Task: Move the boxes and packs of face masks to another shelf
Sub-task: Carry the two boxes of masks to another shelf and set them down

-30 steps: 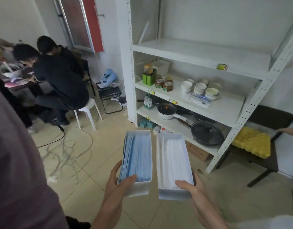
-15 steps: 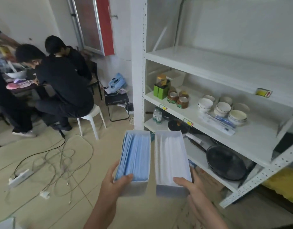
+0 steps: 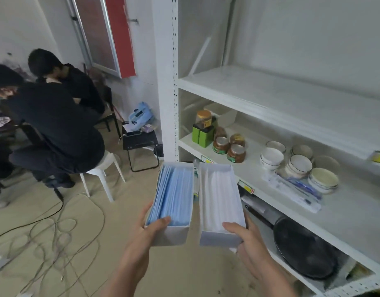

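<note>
The left hand (image 3: 151, 231) grips the blue-mask box (image 3: 173, 200); the right hand (image 3: 247, 239) grips the white-mask box (image 3: 221, 202), side by side before the shelf (image 3: 281, 97).

A white metal rack (image 3: 165, 86) is set against a pale wall (image 3: 302, 28). Cables (image 3: 56, 232) are strewn over the beige floor (image 3: 184, 275). A white stool (image 3: 103, 174) and a red-framed window (image 3: 107, 33) are seen at left.

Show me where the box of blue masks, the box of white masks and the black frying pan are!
box of blue masks (image 3: 174, 196): head view, on the blue stack.
box of white masks (image 3: 220, 196): head view, on the white stack.
black frying pan (image 3: 302, 249): head view, middle of the pan.
</note>
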